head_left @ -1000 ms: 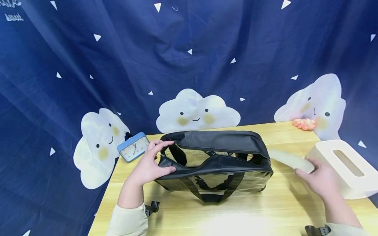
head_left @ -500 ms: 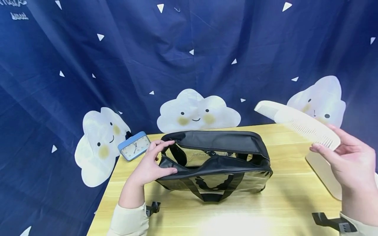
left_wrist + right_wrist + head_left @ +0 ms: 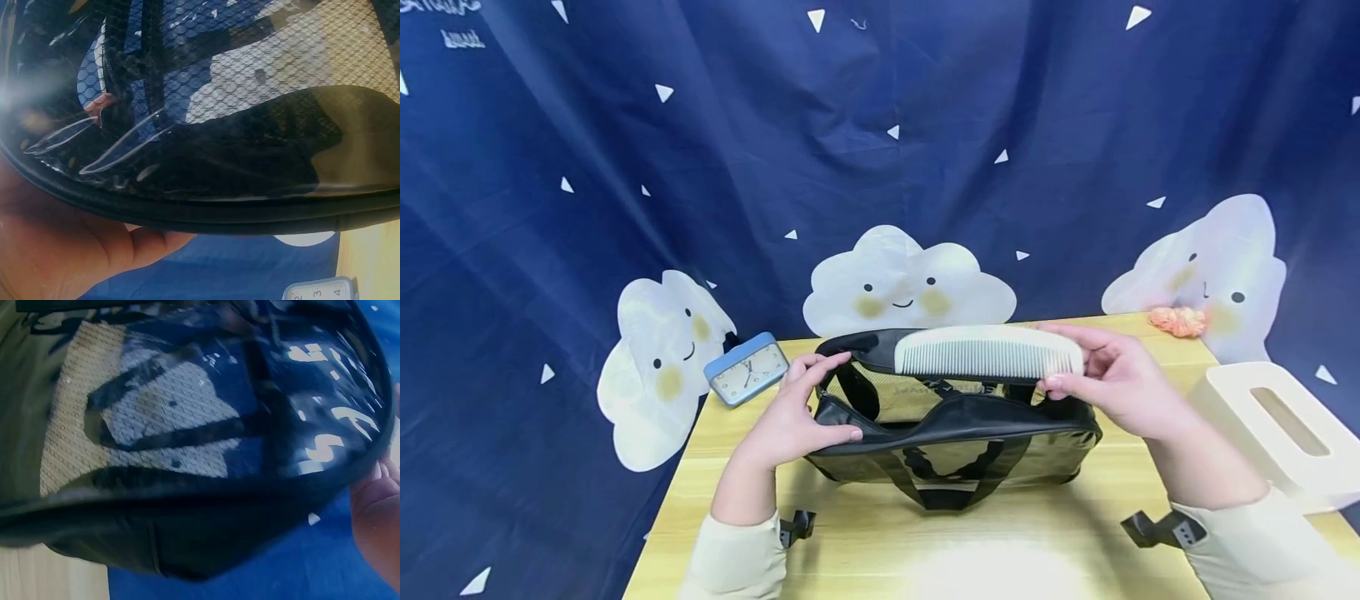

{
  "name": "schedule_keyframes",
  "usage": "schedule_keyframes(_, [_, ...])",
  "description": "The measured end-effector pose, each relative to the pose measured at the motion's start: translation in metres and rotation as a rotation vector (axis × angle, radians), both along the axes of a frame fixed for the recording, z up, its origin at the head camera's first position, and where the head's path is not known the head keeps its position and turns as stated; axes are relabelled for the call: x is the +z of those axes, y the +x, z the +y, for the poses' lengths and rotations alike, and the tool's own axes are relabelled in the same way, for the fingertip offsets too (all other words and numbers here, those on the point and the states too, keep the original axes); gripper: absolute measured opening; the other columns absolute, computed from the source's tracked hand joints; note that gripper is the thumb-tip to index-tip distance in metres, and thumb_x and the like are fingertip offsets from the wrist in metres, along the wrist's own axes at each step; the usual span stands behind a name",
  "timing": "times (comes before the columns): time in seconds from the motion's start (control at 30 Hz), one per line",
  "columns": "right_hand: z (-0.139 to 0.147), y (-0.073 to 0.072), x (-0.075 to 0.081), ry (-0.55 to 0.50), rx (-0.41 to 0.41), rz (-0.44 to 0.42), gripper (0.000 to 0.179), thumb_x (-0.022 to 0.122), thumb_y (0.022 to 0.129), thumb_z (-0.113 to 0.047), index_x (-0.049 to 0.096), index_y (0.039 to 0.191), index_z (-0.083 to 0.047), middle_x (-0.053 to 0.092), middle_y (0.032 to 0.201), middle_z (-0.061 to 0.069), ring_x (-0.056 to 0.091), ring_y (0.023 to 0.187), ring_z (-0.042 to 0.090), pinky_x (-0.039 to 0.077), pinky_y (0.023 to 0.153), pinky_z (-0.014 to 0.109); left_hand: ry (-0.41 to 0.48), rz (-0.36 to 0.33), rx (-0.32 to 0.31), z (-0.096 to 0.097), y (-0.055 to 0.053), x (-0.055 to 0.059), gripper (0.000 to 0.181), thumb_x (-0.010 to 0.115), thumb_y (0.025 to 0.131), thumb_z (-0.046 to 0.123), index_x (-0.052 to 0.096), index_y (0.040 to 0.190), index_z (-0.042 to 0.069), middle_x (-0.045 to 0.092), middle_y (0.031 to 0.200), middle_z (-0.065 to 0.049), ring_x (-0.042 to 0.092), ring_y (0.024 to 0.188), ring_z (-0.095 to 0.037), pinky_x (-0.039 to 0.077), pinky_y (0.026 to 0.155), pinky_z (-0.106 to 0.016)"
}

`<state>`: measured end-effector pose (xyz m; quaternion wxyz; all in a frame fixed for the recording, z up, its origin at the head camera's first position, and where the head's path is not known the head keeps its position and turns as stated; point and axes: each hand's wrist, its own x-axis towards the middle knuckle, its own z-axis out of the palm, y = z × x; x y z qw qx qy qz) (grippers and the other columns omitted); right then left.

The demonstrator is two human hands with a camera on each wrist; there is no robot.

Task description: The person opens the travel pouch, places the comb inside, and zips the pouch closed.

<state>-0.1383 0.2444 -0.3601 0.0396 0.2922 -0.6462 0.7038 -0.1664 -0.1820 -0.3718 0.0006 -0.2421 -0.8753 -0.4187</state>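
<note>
A black travel bag (image 3: 955,458) with clear front panels stands on the table, its zipped top gaping. My left hand (image 3: 793,417) holds the bag's left end, thumb on the front rim and forefinger at the back rim. My right hand (image 3: 1123,379) pinches one end of a pale cream comb (image 3: 988,352), which lies level across the bag's mouth in the head view, teeth down. The left wrist view has the left thumb (image 3: 119,247) against the dark rim. At the right wrist view's edge shows part of the right hand (image 3: 375,515); the comb is hidden there by the bag.
A blue alarm clock (image 3: 747,369) sits left of the bag, near the table's back edge. To the right are a cream tissue box (image 3: 1292,425) and, farther back, a bundled orange-pink item (image 3: 1177,322). A blue cloud-print curtain (image 3: 925,150) hangs behind.
My right hand has lifted the comb from beside the bag, swung it up at the right, then carried it left over the bag's mouth. The left hand has kept its hold.
</note>
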Motion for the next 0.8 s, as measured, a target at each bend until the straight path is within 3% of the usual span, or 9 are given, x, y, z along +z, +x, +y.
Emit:
schedule_keyframes(0.1, [-0.005,-0.006,-0.001,0.133,0.02,-0.038,0.06,0.067,0.088,0.024,0.066,0.139,-0.006,0.079,0.095,0.01,0.076,0.075,0.015,0.061,0.062,0.026,-0.006,0.003,0.012,0.003,-0.001,-0.001,0.092,0.098,0.075,0.027,0.054,0.156,0.021,0.042,0.141,-0.013,0.038,0.132,-0.038,0.039,0.107,-0.061])
schedule_keyframes(0.2, [-0.01,-0.011,-0.004,0.231,0.04,-0.053,0.052,0.073,0.088,0.017,0.065,0.137,0.002,0.076,0.087,0.005,0.068,0.065,0.007,0.055,0.053,0.022,-0.003,0.008,0.026,0.005,-0.002,-0.003,0.092,0.098,0.074,0.025,0.055,0.155,0.02,0.043,0.14,-0.013,0.039,0.132,-0.037,0.039,0.107,-0.06])
schedule_keyframes(0.4, [-0.018,-0.017,-0.007,0.267,0.105,-0.094,0.047,0.073,0.089,0.015,0.057,0.132,0.022,0.079,0.098,0.008,0.073,0.082,0.008,0.06,0.065,0.023,0.009,0.009,0.032,0.004,-0.001,-0.002,0.092,0.099,0.073,0.022,0.055,0.155,0.019,0.043,0.138,-0.014,0.04,0.13,-0.034,0.039,0.107,-0.057])
schedule_keyframes(0.57, [-0.021,-0.018,-0.006,0.288,0.116,-0.159,0.045,0.074,0.089,0.014,0.056,0.13,0.025,0.08,0.103,0.009,0.075,0.088,0.011,0.062,0.072,0.026,0.0,0.006,0.026,0.004,0.001,-0.001,0.094,0.098,0.074,0.023,0.054,0.156,0.018,0.042,0.137,-0.014,0.041,0.127,-0.033,0.041,0.106,-0.057])
schedule_keyframes(0.8, [-0.022,-0.019,0.002,0.473,0.07,-0.233,0.046,0.082,0.086,0.005,0.063,0.125,0.021,0.078,0.094,0.017,0.073,0.078,0.008,0.059,0.066,0.023,-0.01,0.016,0.024,0.006,0.001,-0.002,0.096,0.099,0.073,0.024,0.053,0.157,0.016,0.043,0.137,-0.013,0.039,0.128,-0.033,0.04,0.105,-0.056])
